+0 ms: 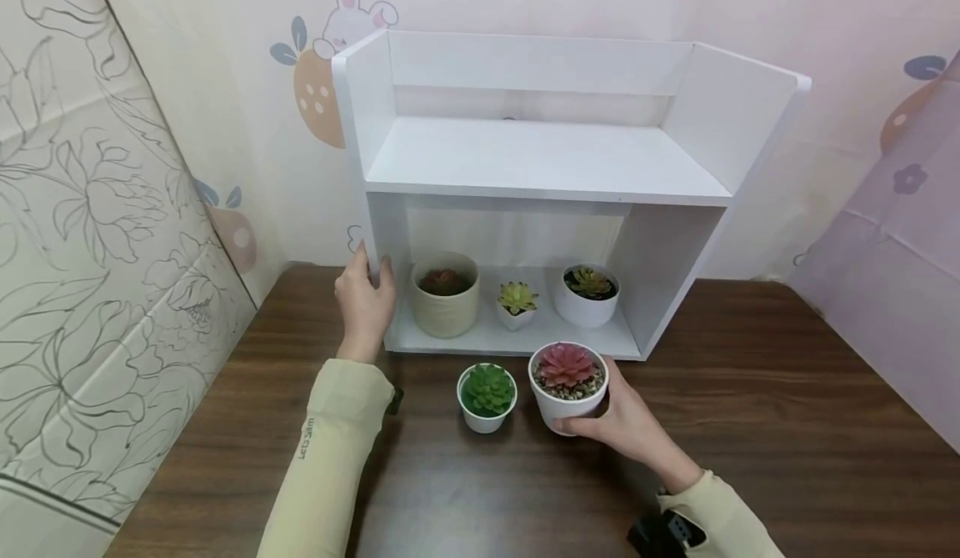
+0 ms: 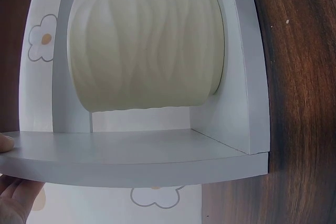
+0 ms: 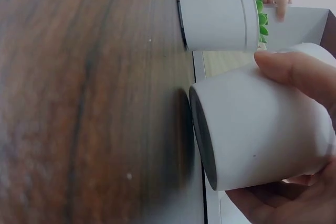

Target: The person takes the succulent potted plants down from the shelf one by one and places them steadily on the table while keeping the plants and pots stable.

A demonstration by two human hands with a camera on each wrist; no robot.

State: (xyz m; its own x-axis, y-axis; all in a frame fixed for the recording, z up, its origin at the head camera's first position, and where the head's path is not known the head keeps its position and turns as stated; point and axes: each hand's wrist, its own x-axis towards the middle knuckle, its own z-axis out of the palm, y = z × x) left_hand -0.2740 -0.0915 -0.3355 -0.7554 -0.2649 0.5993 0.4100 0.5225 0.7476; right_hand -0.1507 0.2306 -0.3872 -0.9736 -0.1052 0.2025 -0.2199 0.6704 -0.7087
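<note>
My right hand (image 1: 626, 416) grips a white pot (image 3: 268, 124) holding a pink-red succulent (image 1: 566, 364) and pebbles, thumb and fingers on opposite sides. The pot tilts in the right wrist view, its dark base close over the table with a shadow beneath. My left hand (image 1: 365, 299) pinches the left side panel (image 2: 131, 169) of a white two-tier shelf (image 1: 540, 158), fingers outside and thumb inside. Left of the held pot, a small white pot with a green succulent (image 1: 487, 391) stands on the table.
On the lower tier are a cream ribbed pot (image 2: 147, 45) at left, a small pot with a yellow-green succulent (image 1: 517, 299) in the middle and a white pot (image 1: 587, 304) at right. The shelf stands on a dark wooden table (image 1: 765, 399) near the patterned wall.
</note>
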